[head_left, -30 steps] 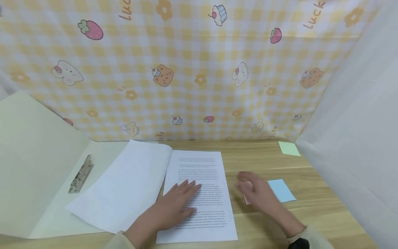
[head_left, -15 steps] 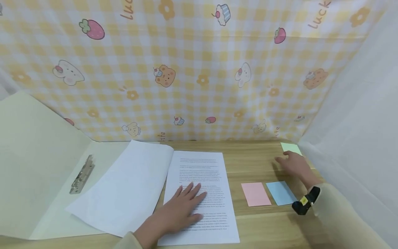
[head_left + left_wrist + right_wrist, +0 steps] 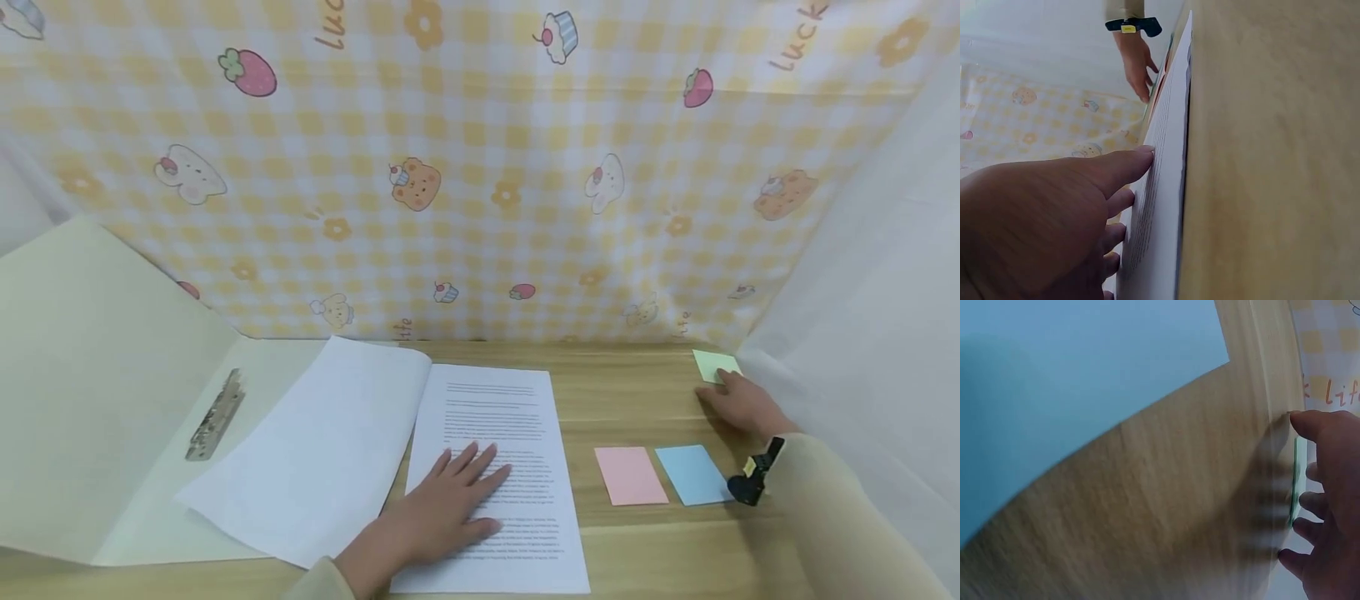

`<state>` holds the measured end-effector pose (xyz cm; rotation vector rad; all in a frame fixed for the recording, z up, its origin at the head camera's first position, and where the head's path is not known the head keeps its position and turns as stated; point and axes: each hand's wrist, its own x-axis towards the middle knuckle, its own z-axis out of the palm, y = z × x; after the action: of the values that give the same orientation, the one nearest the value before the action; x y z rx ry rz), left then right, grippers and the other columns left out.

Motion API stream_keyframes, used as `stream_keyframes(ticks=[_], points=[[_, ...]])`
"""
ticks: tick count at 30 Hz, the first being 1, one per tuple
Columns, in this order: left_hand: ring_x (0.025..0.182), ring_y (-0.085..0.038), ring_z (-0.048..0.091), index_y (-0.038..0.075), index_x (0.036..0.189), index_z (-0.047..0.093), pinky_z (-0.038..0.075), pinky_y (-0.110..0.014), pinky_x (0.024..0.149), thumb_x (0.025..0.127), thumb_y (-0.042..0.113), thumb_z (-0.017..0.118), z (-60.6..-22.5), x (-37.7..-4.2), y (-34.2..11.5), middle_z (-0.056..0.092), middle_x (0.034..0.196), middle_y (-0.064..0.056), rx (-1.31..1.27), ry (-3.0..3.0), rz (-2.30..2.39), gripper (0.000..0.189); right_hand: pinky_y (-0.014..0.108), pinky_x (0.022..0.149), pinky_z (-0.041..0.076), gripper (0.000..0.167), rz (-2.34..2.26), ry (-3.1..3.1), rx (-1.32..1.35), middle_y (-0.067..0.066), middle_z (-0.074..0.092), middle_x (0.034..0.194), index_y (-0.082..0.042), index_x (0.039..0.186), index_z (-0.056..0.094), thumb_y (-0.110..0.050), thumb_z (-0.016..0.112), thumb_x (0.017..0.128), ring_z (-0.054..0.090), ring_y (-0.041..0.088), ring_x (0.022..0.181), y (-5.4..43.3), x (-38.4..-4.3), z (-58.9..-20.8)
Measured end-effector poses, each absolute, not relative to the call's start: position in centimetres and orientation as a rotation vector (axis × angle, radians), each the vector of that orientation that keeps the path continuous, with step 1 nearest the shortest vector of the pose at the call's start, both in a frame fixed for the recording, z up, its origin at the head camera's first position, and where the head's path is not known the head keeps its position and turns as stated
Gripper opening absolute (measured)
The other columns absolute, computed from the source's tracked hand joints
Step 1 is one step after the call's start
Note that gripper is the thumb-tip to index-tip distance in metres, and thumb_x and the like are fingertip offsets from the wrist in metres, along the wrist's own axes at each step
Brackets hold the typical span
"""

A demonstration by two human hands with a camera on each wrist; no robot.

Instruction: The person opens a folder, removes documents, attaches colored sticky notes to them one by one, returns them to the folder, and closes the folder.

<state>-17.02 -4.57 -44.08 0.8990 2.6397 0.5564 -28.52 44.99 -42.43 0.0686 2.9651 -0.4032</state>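
Note:
My left hand [image 3: 441, 515] rests with spread fingers on a sheet of printed paper [image 3: 502, 417]. In the left wrist view its thumb and fingertips touch the page. At the back right corner of the table, my right hand [image 3: 742, 404] reaches over a green sticky note [image 3: 708, 363], its fingers at the note's near edge. The right wrist view shows the fingers parted and the thumb on the wood, with the green edge [image 3: 1294, 481] beside the fingers. Whether the fingers grip the note cannot be told.
A pink sticky note [image 3: 632, 476] and a blue one [image 3: 692, 475] lie right of the printed sheet. To the left, a turned-over white page [image 3: 315, 450] lies on an open folder [image 3: 97, 375] with a metal clip [image 3: 215, 417]. A checked cloth [image 3: 480, 167] hangs behind.
My right hand has moved from above the pink sticky note, back and right to the green one, uncovering the pink. The left hand stays on the printed sheet. The head view has shifted slightly.

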Motion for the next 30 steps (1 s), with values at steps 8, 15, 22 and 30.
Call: stream_keyframes(ticks=[8,15,22,30], points=[[0.161,-0.025,0.007,0.034,0.160,0.027,0.009,-0.059,0.128,0.101,0.055,0.050,-44.3,-16.8,-4.4,0.012,0.172,0.005,0.883,2.630,0.582,0.067,0.070,0.111,0.031,0.077,-0.331,2.987,0.019,0.047,0.031,0.147,0.020,0.146,0.033,-0.047,0.034,0.108,0.031,0.064,0.135,45.3,-28.1,-42.8],[0.161,-0.026,0.004,0.033,0.161,0.026,0.006,-0.059,0.128,0.102,0.053,0.049,-44.5,-16.9,-4.7,0.010,0.172,0.004,0.880,2.607,0.613,0.066,0.070,0.104,0.039,0.065,-0.266,3.052,-0.085,0.043,0.041,0.144,0.015,0.141,0.046,-0.041,0.042,0.107,0.042,0.063,0.129,44.4,-27.3,-43.2],[0.161,-0.026,0.005,0.032,0.161,0.026,0.007,-0.059,0.128,0.103,0.054,0.047,-44.8,-17.0,-4.7,0.010,0.173,0.004,0.904,2.617,0.605,0.066,0.066,0.093,0.049,0.056,-0.342,3.111,-0.157,0.039,0.056,0.133,0.008,0.131,0.061,-0.039,0.059,0.101,0.056,0.059,0.118,43.2,-25.7,-43.0],[0.161,-0.028,0.006,0.031,0.161,0.027,0.007,-0.060,0.128,0.102,0.053,0.048,-44.5,-16.8,-4.7,0.012,0.172,0.002,0.901,2.628,0.598,0.066,0.058,0.082,0.055,0.049,-0.454,3.139,-0.113,0.031,0.072,0.108,0.010,0.119,0.067,-0.035,0.061,0.100,0.070,0.043,0.091,42.2,-25.6,-42.0]])
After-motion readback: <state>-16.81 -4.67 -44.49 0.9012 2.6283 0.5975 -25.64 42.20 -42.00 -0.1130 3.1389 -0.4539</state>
